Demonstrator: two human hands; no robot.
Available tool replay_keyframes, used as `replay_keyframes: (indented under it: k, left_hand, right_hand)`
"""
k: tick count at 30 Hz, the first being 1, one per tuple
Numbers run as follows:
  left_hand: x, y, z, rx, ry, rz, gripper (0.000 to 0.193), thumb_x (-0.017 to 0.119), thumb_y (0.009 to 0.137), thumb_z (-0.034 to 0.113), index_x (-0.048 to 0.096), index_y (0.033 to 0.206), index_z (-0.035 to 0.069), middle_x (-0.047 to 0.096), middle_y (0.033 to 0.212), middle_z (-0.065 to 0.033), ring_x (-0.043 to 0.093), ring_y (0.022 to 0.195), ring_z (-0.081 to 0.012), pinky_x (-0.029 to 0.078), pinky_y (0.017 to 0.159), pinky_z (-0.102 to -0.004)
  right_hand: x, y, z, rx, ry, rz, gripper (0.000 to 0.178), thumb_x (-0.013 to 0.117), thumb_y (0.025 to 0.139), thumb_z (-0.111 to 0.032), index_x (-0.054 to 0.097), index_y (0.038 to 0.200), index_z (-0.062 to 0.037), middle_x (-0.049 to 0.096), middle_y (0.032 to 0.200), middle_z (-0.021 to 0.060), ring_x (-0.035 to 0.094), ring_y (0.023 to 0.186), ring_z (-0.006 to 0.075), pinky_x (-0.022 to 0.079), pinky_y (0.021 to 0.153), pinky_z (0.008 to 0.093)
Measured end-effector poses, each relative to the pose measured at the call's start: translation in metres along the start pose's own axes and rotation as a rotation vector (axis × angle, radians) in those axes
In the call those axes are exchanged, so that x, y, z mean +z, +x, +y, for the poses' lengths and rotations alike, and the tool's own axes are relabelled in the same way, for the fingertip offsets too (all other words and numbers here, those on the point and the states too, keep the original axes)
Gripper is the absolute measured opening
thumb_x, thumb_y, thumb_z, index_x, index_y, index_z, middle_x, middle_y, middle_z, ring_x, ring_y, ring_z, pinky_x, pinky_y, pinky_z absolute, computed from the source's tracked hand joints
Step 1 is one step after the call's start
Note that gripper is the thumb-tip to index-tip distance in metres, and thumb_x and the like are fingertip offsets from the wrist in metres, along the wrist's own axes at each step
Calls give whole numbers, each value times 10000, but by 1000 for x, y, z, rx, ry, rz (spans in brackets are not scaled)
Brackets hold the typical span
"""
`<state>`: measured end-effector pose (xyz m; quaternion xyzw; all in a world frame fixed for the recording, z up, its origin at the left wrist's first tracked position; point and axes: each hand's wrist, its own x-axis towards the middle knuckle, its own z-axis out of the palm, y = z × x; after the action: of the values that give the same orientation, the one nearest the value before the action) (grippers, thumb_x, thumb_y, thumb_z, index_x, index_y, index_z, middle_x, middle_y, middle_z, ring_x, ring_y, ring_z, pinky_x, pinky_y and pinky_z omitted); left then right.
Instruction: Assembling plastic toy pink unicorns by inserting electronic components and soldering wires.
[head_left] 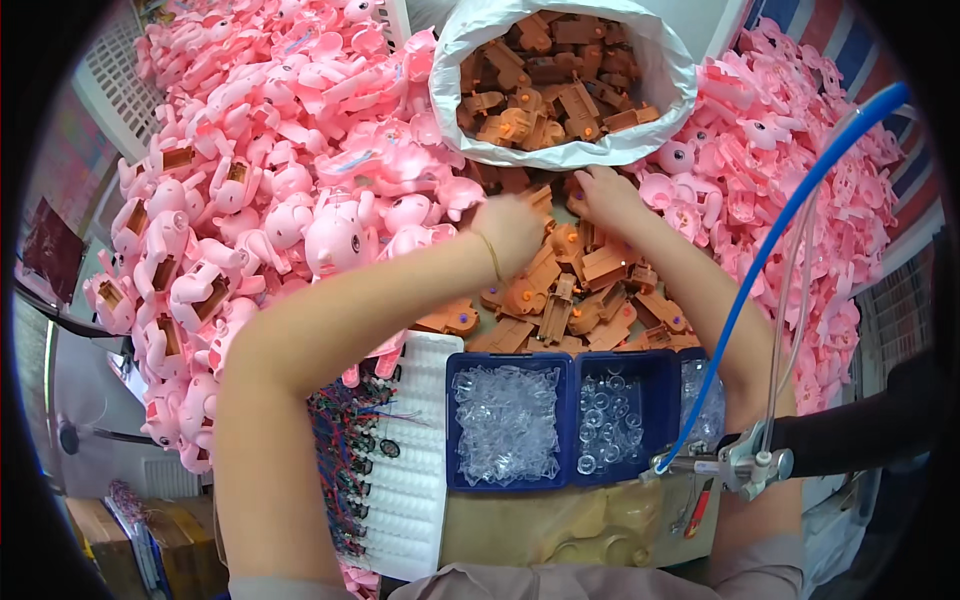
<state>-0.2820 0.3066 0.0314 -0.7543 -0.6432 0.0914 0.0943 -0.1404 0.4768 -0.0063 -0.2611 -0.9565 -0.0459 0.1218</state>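
Brown plastic housings point(605, 265) lie in a loose pile in front of a white bag point(447, 75), which holds more of the same housings point(575, 100). My left hand point(508, 235) is closed at the left side of this pile, and a brown housing point(540, 203) sticks out past its fingers. To its right, my right hand point(608, 200) reaches in just below the bag's rim. Its fingers are curled together over the brown parts, and what they grip is partly hidden.
Pink animal-shaped toy shells point(335, 235) heap up at left, more pink shells point(770, 130) at right. Blue trays point(510, 480) hold small clear plastic pieces. A white ribbed foam sheet point(420, 450) bears wired components point(345, 450). A blue hose point(745, 290) on a metal clamp point(745, 462) arches at right.
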Motion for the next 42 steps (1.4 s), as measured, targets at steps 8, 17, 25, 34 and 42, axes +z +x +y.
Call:
replay_keyframes:
  k: [8, 17, 25, 34, 42]
  left_hand:
    - [17, -25, -38, -211, 546, -310, 253, 549, 838, 262, 690, 1021, 156, 655, 921, 4, 567, 969, -211, 325, 849, -353]
    - [61, 75, -31, -489, -33, -46, 252, 527, 877, 220, 710, 1007, 105, 677, 1059, -80, 641, 971, -247, 481, 799, -362]
    - [111, 107, -59, -786, -484, -6, 419, 445, 875, 206, 571, 1244, 55, 465, 1378, -169, 451, 1265, -316, 376, 1014, -434]
    - [132, 98, -62, -912, -354, 52, 503, 460, 872, 144, 397, 1368, 94, 461, 1368, -132, 441, 1258, -292, 388, 996, -457]
    - [93, 83, -39, -877, -504, 173, 255, 539, 864, 157, 638, 1089, 91, 539, 1182, -194, 626, 964, -347, 521, 782, -432]
  right_hand:
    - [23, 15, 12, 35, -31, -28, 485, 666, 764, -242, 501, 1161, -18, 558, 1098, 180, 518, 1081, 346, 467, 879, 417]
    - [33, 18, -3, -359, -479, 286, 85, 557, 767, -141, 585, 819, -79, 566, 815, 49, 590, 741, 196, 483, 604, 297]
    - [43, 11, 9, -298, -491, 50, 207, 533, 830, -176, 634, 997, -106, 569, 984, 49, 592, 839, 217, 487, 684, 327]
    - [43, 14, 7, -67, -491, 15, 160, 563, 814, -161, 632, 945, -99, 575, 943, 64, 602, 796, 233, 508, 628, 346]
    - [49, 23, 27, 104, -399, -27, 150, 543, 826, -102, 673, 888, -60, 619, 957, 136, 611, 896, 317, 533, 711, 391]
